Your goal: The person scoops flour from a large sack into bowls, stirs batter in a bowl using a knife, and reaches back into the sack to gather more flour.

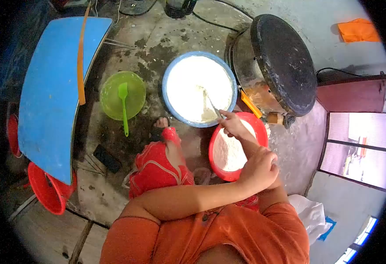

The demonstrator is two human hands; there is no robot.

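My right hand (233,125) is closed on the handle of a metal utensil (213,107), whose far end rests in white batter (193,86) inside a large blue-rimmed tub (168,104). Below that arm, a red basin (216,169) holds pale flour (229,152). Across my body comes my left arm, and my left hand (263,169) lies over my right forearm with its fingers curled; whether it grips the forearm or something small cannot be made out.
A green bowl (107,105) with a green spatula (124,101) stands on the floor at left. Beyond it is a blue board (47,101) with an orange strip (82,61). Red containers (47,193) are at lower left. A drum with a black round top (285,61) stands at right.
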